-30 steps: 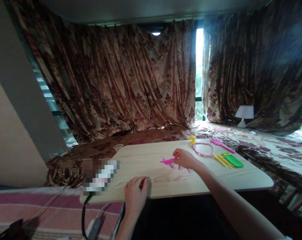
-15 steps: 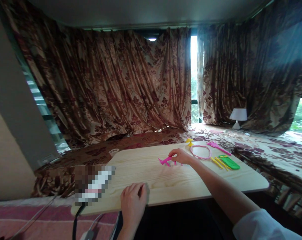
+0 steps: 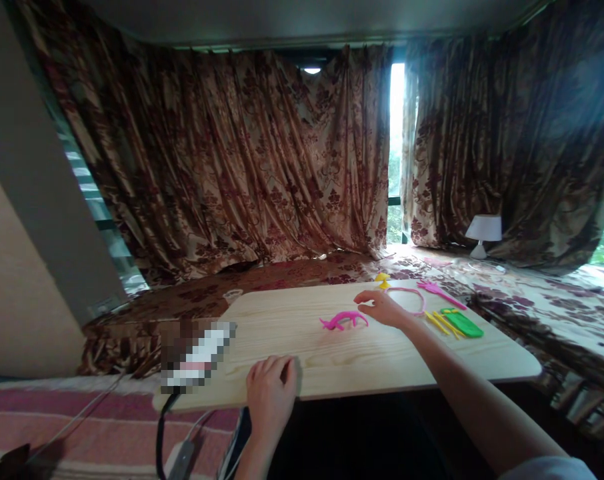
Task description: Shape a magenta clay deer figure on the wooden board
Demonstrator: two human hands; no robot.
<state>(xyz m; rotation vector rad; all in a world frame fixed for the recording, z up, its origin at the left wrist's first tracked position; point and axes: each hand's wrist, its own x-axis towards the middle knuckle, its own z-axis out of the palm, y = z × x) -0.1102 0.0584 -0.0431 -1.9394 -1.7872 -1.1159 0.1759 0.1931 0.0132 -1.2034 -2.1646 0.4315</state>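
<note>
On the light wooden table (image 3: 302,360) lies a pink toy animal (image 3: 344,320) with an arched body, thin legs and a curled tail. My right hand (image 3: 379,309) hovers just right of and beyond it, fingers and thumb apart, holding nothing. Behind that hand is a pink ring (image 3: 406,290), partly covered by it. My left hand (image 3: 272,383) rests at the table's near edge, fingers loosely bent and the thumb apart from them. Nothing shows in it, though the palm side is hidden.
A small yellow piece (image 3: 383,281) and a pink hand-shaped stick (image 3: 442,294) lie at the back. Several yellow sticks (image 3: 442,324) sit beside a green case (image 3: 463,323) on the right. A blurred-out white object (image 3: 202,357) with a black cable is at left. A lamp (image 3: 483,230) stands beyond.
My right hand has let go of the pink toy animal and moved slightly up and right of it. The toy stays on the table. My left hand keeps its place at the edge.
</note>
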